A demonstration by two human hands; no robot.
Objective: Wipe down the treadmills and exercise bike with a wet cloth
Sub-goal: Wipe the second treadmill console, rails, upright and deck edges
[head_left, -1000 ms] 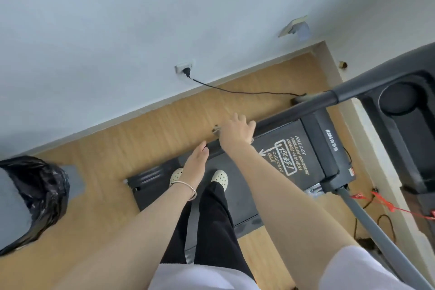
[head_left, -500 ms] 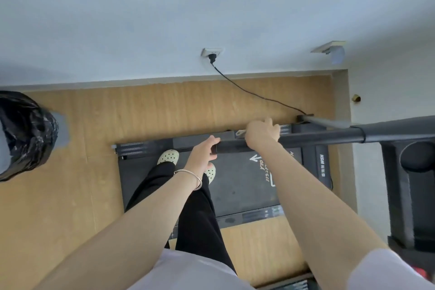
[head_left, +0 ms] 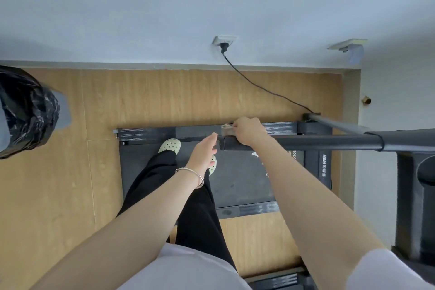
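The cloth [head_left: 227, 130], a small pale wad, sits at the free end of the treadmill's handlebar [head_left: 306, 144]. It is bunched under the right grip [head_left: 247, 130], whose fingers curl over cloth and bar together. The left grip [head_left: 203, 150] is released, fingers straight, just beside the bar's end; whether it touches the bar I cannot tell. The person stands on the treadmill deck [head_left: 237, 179], and the power cord [head_left: 266, 88] is plugged into the wall socket [head_left: 224, 41]. That looks like the main risk. A wet cloth on a powered machine could drip onto the deck, making it slick underfoot, or reach the electronics. The wad could also slide off the bar's end, since so little of it shows.
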